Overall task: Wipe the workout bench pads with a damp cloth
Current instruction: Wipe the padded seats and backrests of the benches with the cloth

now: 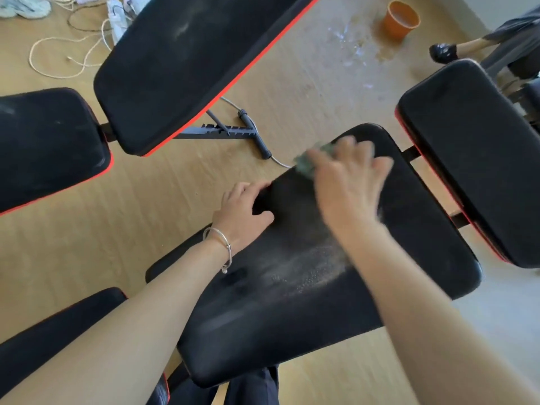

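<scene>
Two hands: both over the long black padded bench pad (365,287) that runs across the centre and lower middle of the frame.
Left hand (242,211): palm down on the pad's left edge, fingers lightly bent and close together, thumb set apart on the top surface; it holds nothing.
Wrist: thin silver bangle (222,244) on my left wrist.
Right hand (350,182): above centre, motion-blurred; fingers reach over the cloth, but whether they curl round it or press it flat I cannot tell.
Cloth: small green rag (306,163) at my right fingertips, on the upper left corner of the same pad.
Pad surface: pale grey dusty smear (309,270) across the middle, below my right wrist.
Other pads: black pad with red trim (181,68) at upper centre; another (49,147) at the left edge; another (473,159) at the right edge.
Floor: light wood (131,206); black-handled skipping rope with grey cable (254,133) lies between the upper pad and my pad.
Upper right: orange plastic bucket (401,20), wet marks on the floor beside it.
Upper left: loose white cord (58,59).
</scene>
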